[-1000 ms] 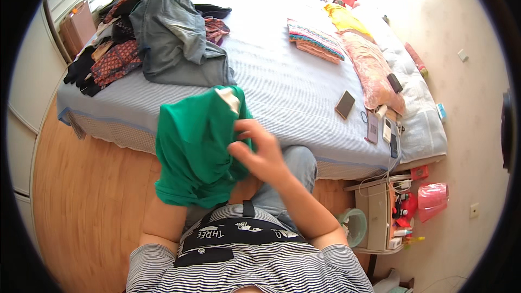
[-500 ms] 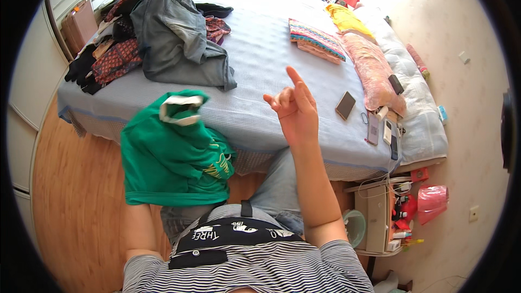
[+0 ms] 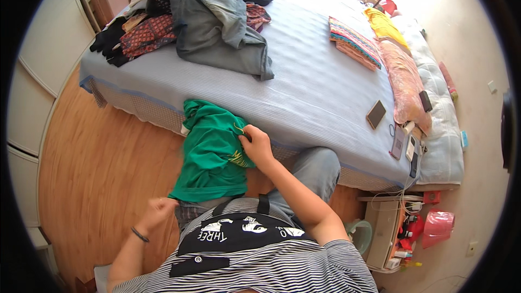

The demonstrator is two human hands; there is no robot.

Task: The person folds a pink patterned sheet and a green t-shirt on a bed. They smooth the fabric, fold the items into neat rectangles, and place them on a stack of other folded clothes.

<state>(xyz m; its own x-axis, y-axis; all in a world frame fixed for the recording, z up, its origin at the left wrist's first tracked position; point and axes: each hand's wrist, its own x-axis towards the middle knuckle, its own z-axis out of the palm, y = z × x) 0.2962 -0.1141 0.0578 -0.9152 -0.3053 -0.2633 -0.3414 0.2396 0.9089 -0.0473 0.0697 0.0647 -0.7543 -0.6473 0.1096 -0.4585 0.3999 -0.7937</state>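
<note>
A green T-shirt (image 3: 209, 154) with yellow lettering hangs over my lap, beside the front edge of the bed. A bit of its white edge shows on the left side. My right hand (image 3: 256, 146) pinches the shirt's right side, with a yellow strip of print by the fingertips. At the lower left corner of the hem, my left hand (image 3: 158, 211) is closed and seems to grip the cloth; its fingers are partly blurred. A dark band circles my left wrist.
Grey-blue jeans (image 3: 217, 21) lie on a heap of dark and patterned clothes (image 3: 146, 35) on the bed (image 3: 304, 92). Further right are a folded striped cloth (image 3: 355, 43), a phone (image 3: 375, 114), pillows (image 3: 401, 78) and a nightstand (image 3: 382, 228) with cables.
My left hand has come out from under the shirt to its hem. My right hand has come down from the air onto the shirt, which now hangs lower. The view has shifted left.
</note>
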